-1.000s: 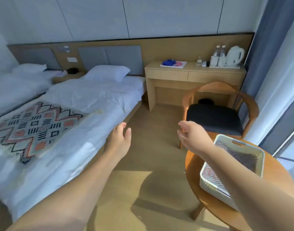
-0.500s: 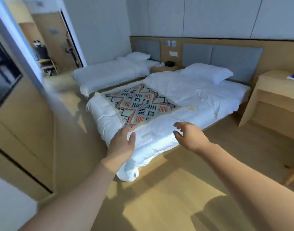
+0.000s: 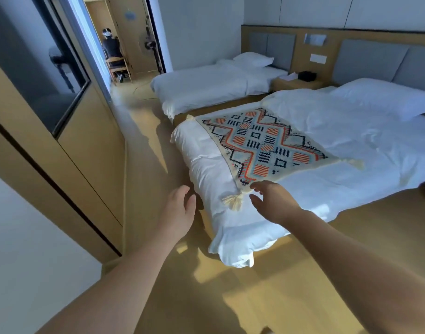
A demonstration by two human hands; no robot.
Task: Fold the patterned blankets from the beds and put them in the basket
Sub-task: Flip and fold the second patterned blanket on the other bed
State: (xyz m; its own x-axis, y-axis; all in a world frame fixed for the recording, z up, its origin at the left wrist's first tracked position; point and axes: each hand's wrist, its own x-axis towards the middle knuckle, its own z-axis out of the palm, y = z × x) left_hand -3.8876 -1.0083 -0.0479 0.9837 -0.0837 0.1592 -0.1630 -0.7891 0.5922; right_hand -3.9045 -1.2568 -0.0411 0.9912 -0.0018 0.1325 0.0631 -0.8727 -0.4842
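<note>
A patterned blanket (image 3: pixel 262 143) with orange, blue and black diamonds and cream tassels lies flat on the foot of the near bed (image 3: pixel 339 160), which has white bedding. My right hand (image 3: pixel 270 201) is open, fingers spread, just over the blanket's near corner beside its tassel (image 3: pixel 233 201). My left hand (image 3: pixel 179 210) is open too, held over the floor just left of the bed's corner, touching nothing. The basket is out of view.
A second white bed (image 3: pixel 206 85) stands farther back, with no blanket on it. A nightstand (image 3: pixel 296 81) sits between the headboards. A wooden cabinet wall (image 3: pixel 62 150) runs along the left. A person sits on a chair (image 3: pixel 115 66) beyond the doorway.
My view has swung left, away from the round table and basket toward the beds. Both hands have come closer to the near bed, the right one reaching the blanket's corner.
</note>
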